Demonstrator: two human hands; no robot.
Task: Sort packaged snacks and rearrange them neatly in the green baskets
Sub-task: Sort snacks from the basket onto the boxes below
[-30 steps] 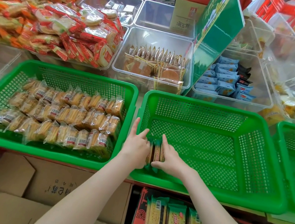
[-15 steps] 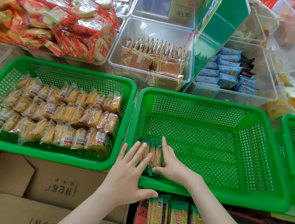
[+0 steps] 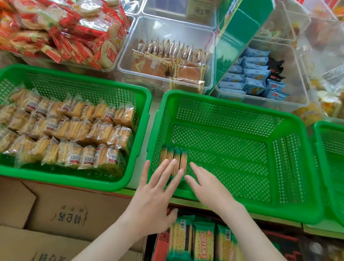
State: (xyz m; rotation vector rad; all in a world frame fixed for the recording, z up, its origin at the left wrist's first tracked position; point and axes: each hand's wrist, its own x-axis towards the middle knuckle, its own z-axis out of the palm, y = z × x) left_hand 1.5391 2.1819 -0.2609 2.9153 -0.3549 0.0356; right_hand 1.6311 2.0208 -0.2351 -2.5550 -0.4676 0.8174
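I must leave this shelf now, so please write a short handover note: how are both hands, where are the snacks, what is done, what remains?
Left hand: open, straight fingers on the packs.
Right hand: open, just right of the packs, holding nothing.
Packs: a few stand on edge in the near left corner of the middle basket.
Done: the left basket holds three neat rows of clear-wrapped snacks.
Left: more green packs lie in the box below; probably they should extend the row in the middle basket.
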